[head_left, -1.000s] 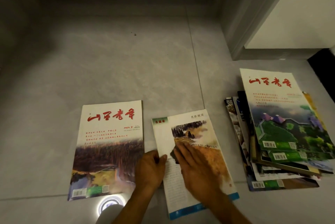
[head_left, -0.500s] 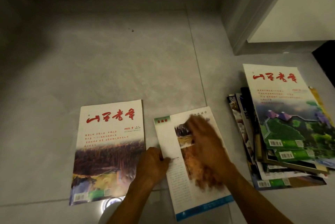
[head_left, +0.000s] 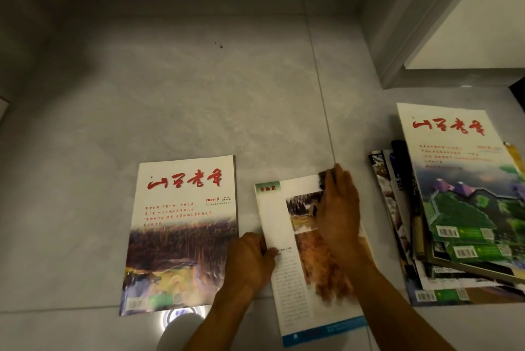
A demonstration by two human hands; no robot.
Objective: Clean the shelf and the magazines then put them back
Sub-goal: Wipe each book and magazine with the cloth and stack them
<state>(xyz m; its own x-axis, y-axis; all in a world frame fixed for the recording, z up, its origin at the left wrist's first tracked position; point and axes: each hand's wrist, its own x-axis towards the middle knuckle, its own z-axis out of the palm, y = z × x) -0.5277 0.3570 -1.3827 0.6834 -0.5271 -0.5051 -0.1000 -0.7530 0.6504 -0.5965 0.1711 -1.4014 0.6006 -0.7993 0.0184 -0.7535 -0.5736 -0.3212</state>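
Head view: two hands are working on a magazine (head_left: 284, 239) lying on the grey floor (head_left: 199, 94).
Left hand (head_left: 250, 259) is pinching its left edge at about 9 o'clock; right hand (head_left: 338, 208) is pressing a dark cloth (head_left: 322, 177) against its top corner at 1 o'clock. Another magazine (head_left: 181, 234) is lying just to its left, and a stack of magazines (head_left: 460, 208) is sitting well apart at 3 o'clock.

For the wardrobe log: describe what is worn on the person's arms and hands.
Nothing worn shows. The left hand and right hand are bare, with no gloves, and no rings or watch that I can make out. Both forearms are bare down to the frame's lower edge, with no sleeve in view. The light is dim.
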